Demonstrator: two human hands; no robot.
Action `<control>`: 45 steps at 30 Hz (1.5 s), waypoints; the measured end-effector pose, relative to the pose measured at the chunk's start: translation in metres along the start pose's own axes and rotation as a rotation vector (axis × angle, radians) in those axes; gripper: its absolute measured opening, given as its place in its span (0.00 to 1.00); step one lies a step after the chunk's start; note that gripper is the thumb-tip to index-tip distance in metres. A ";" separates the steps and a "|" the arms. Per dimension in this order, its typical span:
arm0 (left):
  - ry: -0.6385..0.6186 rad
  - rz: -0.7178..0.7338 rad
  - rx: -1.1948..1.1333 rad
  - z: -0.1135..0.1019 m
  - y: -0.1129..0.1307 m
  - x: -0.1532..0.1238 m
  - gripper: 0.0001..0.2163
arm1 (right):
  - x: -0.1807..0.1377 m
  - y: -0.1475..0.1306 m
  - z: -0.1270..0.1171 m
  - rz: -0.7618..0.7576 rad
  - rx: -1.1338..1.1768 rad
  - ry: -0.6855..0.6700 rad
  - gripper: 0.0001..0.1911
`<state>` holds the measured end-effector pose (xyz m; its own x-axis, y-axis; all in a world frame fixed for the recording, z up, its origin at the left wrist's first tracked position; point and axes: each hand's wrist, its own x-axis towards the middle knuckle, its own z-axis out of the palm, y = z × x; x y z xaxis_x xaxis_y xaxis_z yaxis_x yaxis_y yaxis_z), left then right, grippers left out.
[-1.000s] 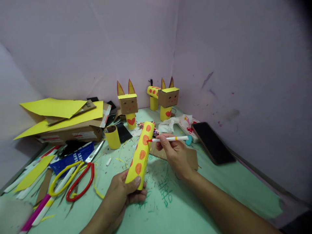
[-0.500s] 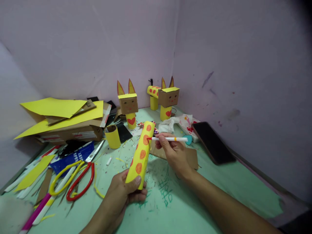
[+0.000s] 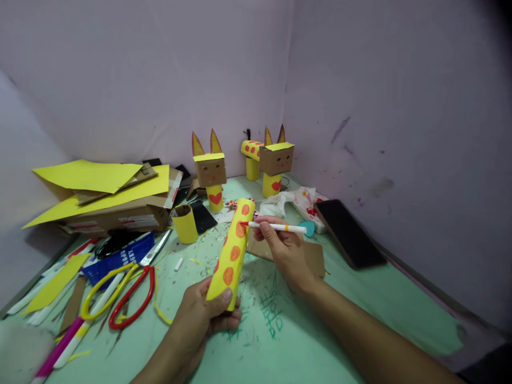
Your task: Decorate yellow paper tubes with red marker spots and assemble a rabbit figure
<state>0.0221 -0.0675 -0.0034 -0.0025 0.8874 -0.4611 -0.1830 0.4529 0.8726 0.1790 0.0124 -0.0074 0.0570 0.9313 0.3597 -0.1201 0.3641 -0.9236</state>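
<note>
Since a second ago, the red-tipped marker (image 3: 277,227) has tipped a little: its point sits slightly higher on the second spot from the top, and its tail end has drawn in toward the left. The yellow tube (image 3: 230,256) has barely shifted. It is just below the centre of the frame, held up at a slant with its top leaning right, orange-red spots running down its length.

From where I stand, the left hand (image 3: 210,309), at lower centre, grips the tube's bottom end, thumb pressed flat on the front and fingers curled behind. The right hand (image 3: 285,248), right of centre, pinches the marker between thumb and forefinger near its red end; the other fingers are partly hidden, so I can't tell quite how they lie.

Beneath that wrist a flat piece of cardboard (image 3: 316,257) rests on the green tabletop (image 3: 312,336). Behind the tube, in the upper middle, two eared figures with box heads (image 3: 211,173) stand apart. A short yellow roll (image 3: 185,225) stands upright left of centre. Scissors (image 3: 148,260) lie open at lower left, below a pile of yellow sheets (image 3: 96,176), and a dark phone (image 3: 349,233) lies at right.
</note>
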 end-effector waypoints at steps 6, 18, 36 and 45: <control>0.007 -0.009 0.006 0.000 0.001 -0.001 0.17 | -0.001 0.001 -0.001 -0.015 -0.077 -0.057 0.11; 0.005 -0.013 0.007 0.000 0.001 -0.001 0.17 | 0.000 0.004 -0.001 -0.020 -0.088 -0.042 0.12; 0.017 -0.018 0.009 -0.001 0.000 0.001 0.16 | -0.001 -0.005 -0.003 -0.035 -0.161 -0.022 0.11; 0.017 -0.015 -0.010 -0.001 0.000 0.001 0.16 | -0.003 -0.005 -0.004 -0.033 -0.257 -0.058 0.04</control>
<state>0.0209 -0.0668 -0.0037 -0.0162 0.8790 -0.4766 -0.1928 0.4650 0.8641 0.1839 0.0077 -0.0046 -0.0008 0.9208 0.3900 0.1367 0.3865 -0.9121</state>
